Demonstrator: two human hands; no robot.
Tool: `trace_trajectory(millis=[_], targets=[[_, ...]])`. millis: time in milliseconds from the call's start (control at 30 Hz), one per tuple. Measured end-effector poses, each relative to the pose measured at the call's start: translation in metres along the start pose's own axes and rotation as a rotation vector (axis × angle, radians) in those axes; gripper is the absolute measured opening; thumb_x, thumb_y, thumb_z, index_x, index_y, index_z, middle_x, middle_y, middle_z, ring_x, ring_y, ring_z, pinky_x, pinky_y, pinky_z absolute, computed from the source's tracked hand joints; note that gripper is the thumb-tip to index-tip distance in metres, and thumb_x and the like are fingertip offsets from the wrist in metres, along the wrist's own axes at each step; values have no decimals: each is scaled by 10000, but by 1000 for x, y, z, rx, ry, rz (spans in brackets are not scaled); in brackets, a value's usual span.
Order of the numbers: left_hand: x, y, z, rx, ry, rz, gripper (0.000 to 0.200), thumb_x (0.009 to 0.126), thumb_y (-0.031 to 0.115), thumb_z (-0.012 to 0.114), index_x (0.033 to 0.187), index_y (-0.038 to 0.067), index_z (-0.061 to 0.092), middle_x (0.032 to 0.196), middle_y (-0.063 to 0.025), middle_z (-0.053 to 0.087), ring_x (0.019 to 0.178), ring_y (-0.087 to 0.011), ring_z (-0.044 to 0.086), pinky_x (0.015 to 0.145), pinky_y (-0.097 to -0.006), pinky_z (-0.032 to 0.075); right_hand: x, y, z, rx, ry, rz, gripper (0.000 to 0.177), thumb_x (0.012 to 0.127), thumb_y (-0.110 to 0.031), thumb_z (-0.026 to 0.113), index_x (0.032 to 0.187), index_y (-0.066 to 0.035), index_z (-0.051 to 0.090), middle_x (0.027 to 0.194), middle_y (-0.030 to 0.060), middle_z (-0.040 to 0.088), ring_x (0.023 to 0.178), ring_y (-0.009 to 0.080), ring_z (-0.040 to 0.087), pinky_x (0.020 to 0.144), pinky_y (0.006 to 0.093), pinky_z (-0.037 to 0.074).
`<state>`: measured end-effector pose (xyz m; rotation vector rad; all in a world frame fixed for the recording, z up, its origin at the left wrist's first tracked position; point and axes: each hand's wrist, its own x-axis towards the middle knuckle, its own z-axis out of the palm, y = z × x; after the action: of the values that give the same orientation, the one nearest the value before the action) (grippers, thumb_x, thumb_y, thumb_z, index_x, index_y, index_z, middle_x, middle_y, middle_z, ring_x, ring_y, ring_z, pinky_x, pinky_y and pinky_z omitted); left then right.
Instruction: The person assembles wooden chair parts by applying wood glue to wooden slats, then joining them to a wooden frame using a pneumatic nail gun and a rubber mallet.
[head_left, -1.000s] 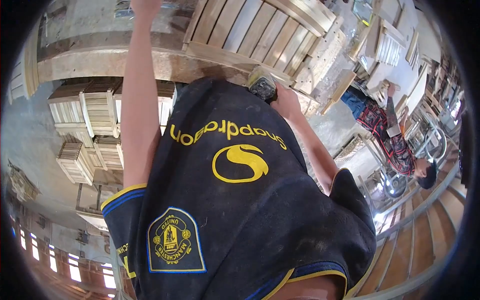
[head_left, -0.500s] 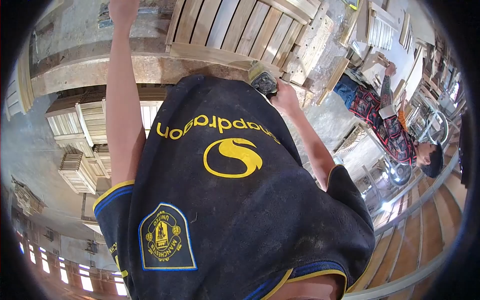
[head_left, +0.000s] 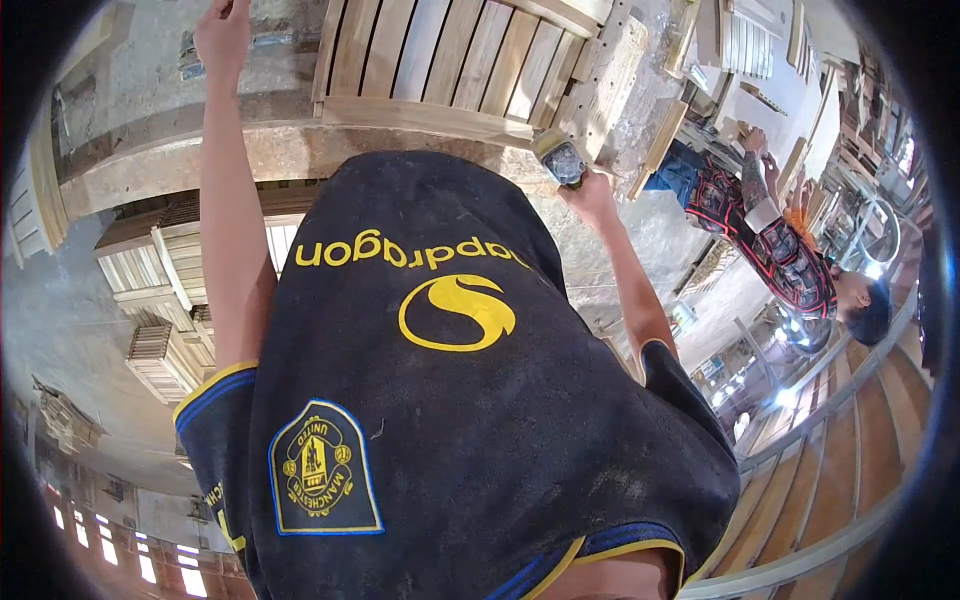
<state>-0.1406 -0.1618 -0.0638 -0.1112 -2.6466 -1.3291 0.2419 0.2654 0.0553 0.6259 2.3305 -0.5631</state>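
My left hand point(head_left: 222, 40) is over the workbench point(head_left: 130, 155) at the top left, its fingers curled together at the frame edge. I cannot tell what, if anything, they hold. Around the squarish, dusty yellow-and-grey power tool point(head_left: 560, 158) my right hand point(head_left: 594, 200) is closed. That tool is at the near right corner of a slatted wooden panel point(head_left: 425, 105), which lies on the bench. Behind my left hand on the bench top is a flat metal piece point(head_left: 262, 42).
Below the bench edge, stacks of slatted wooden panels point(head_left: 150, 265) stand on the floor at left. To the right, a person point(head_left: 765, 225) in a patterned shirt works at another table with wooden pieces. A loose wooden board point(head_left: 658, 148) sits beside my bench.
My right hand and the tool have moved to the right, away from my shirt. My left hand has come slightly lower and left in view, showing more of its fingers.
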Motion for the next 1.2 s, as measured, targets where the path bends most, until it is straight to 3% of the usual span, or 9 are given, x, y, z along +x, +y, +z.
trace_trajectory(millis=[67, 500, 700, 767, 833, 900, 1000, 1100, 1200], targets=[[-1, 5, -11, -91, -148, -258, 268, 831, 301, 571, 955, 107, 709, 592, -12, 561, 541, -104, 509, 529, -277, 401, 0, -7, -6, -22, -6, 14, 354, 680, -225, 648, 960, -14, 600, 741, 235, 619, 719, 402, 613, 635, 444, 490], [-3, 17, -12, -72, -123, -207, 242, 847, 274, 566, 950, 113, 714, 558, 13, 503, 508, -67, 433, 510, -252, 357, 2, 11, -9, 184, -14, 83, 351, 663, -215, 669, 880, 51, 598, 606, 149, 581, 532, 214, 569, 542, 347, 458], [-4, 22, -9, -70, -118, -233, 263, 853, 321, 561, 934, 121, 711, 561, -1, 507, 522, -73, 461, 518, -256, 373, 8, 20, -13, 176, -81, 167, 318, 658, -225, 649, 809, 53, 619, 571, 148, 582, 536, 234, 587, 531, 363, 458], [-6, 37, -12, 36, -74, -241, 245, 807, 253, 594, 808, 14, 645, 605, -92, 547, 542, -179, 496, 531, -330, 399, 16, 29, -6, 96, -27, 174, 327, 653, -241, 648, 781, 59, 629, 573, 150, 594, 555, 239, 614, 525, 373, 462], [-12, 0, 1, -4, -13, 76, 310, 846, 384, 575, 958, 124, 700, 576, -11, 531, 519, -91, 480, 521, -267, 386, 21, 20, -11, 281, -8, 200, 334, 643, -230, 668, 810, 58, 639, 613, 137, 623, 564, 242, 630, 509, 378, 470], [-14, 38, -20, 180, -349, -143, 383, 835, 463, 583, 988, 128, 687, 637, -32, 596, 549, -128, 531, 553, -283, 415, 39, 23, -6, 568, -10, 168, 193, 644, -109, 673, 781, 11, 607, 610, 80, 585, 474, 163, 559, 430, 314, 441], [-5, 20, -19, 113, -407, -252, 424, 839, 536, 557, 1008, 169, 685, 845, -83, 682, 757, -171, 626, 680, -295, 451, 40, -70, -43, 815, -13, 134, 104, 721, -79, 632, 773, -6, 578, 554, 43, 516, 406, 130, 472, 379, 277, 371], [-7, 63, -29, 113, -220, -255, 301, 808, 309, 613, 800, 9, 628, 638, -127, 564, 580, -234, 540, 554, -348, 422, 80, -121, -60, 944, -110, 43, 178, 805, -197, 581, 745, -35, 542, 554, 52, 512, 391, 146, 465, 366, 284, 371], [-15, 59, -19, -32, 15, -188, 346, 812, 352, 616, 778, 8, 624, 662, -149, 588, 627, -268, 583, 572, -364, 441, 119, -187, -74, 974, -101, -22, 262, 848, -277, 521, 874, -27, 596, 532, 42, 483, 405, 144, 454, 385, 277, 371]])
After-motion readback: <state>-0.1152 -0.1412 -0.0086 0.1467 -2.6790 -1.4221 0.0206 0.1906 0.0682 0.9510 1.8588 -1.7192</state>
